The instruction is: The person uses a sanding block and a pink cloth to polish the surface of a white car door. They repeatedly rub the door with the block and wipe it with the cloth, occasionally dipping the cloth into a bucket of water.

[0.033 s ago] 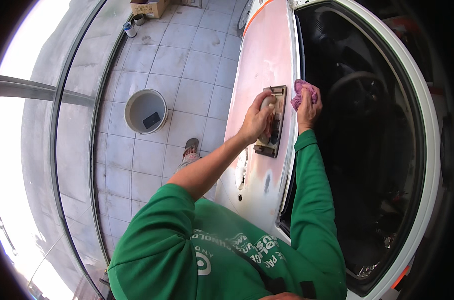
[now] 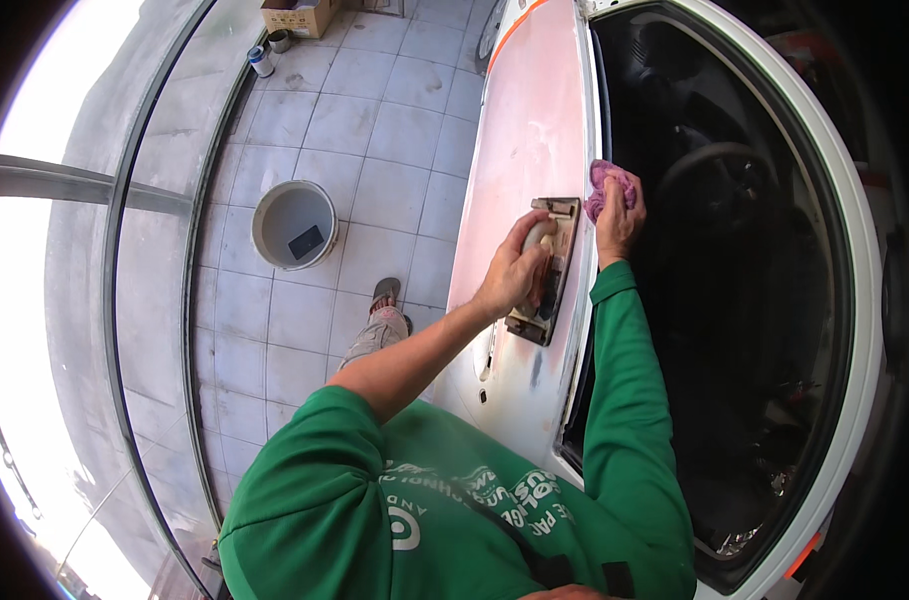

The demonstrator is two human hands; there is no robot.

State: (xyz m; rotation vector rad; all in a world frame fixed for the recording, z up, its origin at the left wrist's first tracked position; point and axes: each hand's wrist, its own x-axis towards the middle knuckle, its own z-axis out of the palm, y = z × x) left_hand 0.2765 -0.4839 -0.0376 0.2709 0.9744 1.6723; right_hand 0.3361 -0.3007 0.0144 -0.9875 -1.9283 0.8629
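Observation:
My left hand (image 2: 515, 268) is wrapped round the grip of a long hand sanding block (image 2: 559, 272) with clamps at both ends. The block lies lengthwise on a white car door (image 2: 504, 165) that has a broad pinkish patch. Beside it to the right, my right hand (image 2: 618, 228) closes on a crumpled pink cloth (image 2: 605, 188) at the lower edge of the window opening. Nearer me, the door handle recess (image 2: 485, 360) shows partly beyond my left forearm. The block's underside is hidden against the door.
A white bucket (image 2: 294, 190) holding liquid and a dark rectangular piece stands on the tiled floor (image 2: 349, 125). A can (image 2: 261, 62) and a cardboard box (image 2: 302, 17) sit at the far left. Right of the door, the dark window (image 2: 714, 330) shows a steering wheel. Framed glass runs along the left.
My left hand has drawn the sanding block toward me along the door. My right hand and the cloth stay nearly in place.

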